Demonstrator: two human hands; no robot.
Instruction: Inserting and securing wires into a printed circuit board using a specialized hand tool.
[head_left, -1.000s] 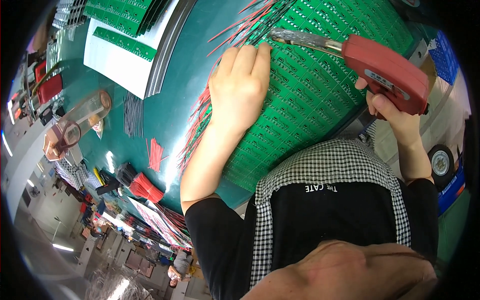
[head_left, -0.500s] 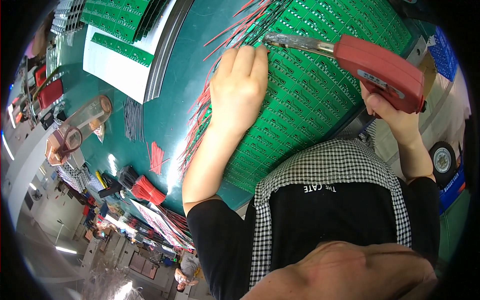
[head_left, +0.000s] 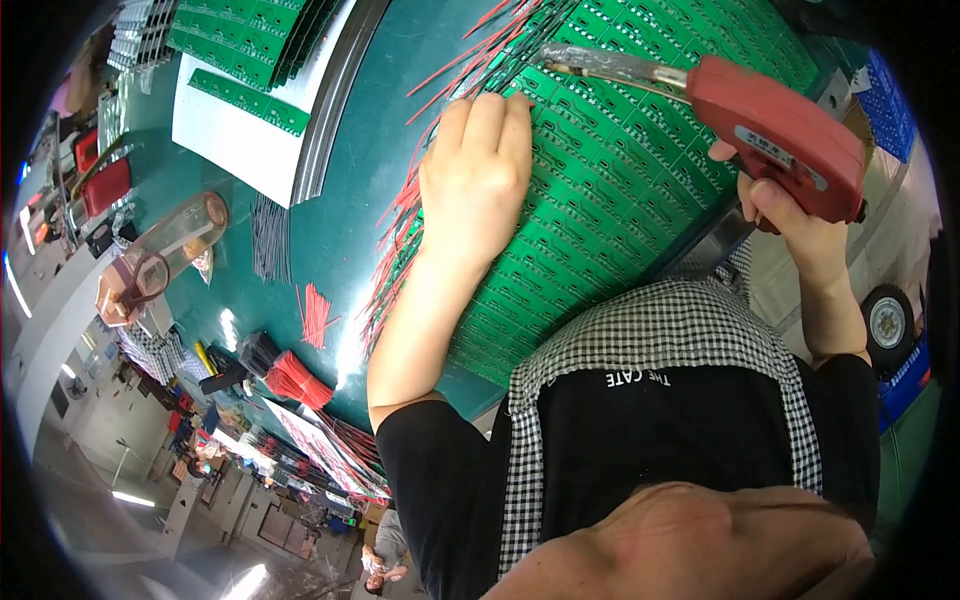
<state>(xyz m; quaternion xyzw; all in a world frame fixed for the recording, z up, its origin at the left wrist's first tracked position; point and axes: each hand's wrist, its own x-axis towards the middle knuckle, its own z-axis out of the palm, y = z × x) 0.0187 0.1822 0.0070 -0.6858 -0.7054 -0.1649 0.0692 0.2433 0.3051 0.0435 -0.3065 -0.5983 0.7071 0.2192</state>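
Observation:
My right hand [head_left: 790, 210] grips the handle of a red soldering gun [head_left: 785, 130]. Its long metal nozzle points left, with the tip over the far part of a panel of green circuit boards [head_left: 610, 200]. My left hand [head_left: 475, 180] lies back up across the left side of the panel, fingers together and bent down. The fingertips press at the board near the tip; whatever they pinch is hidden beneath them. Red and black wires [head_left: 470, 75] fan out along the panel's left edge, some passing under my left hand and forearm.
At the far left, stacked green boards [head_left: 235, 40] stand beside a white sheet [head_left: 230, 150]. Dark wires [head_left: 270, 240], short red wires [head_left: 316, 315] and a bundle of red wires [head_left: 298, 380] lie on the green table. A clear bottle-like container [head_left: 170, 250] lies near its left edge.
The soldering gun and my right hand have shifted slightly right, and the nozzle tip has moved up and away from my left fingertips. My left hand has barely moved.

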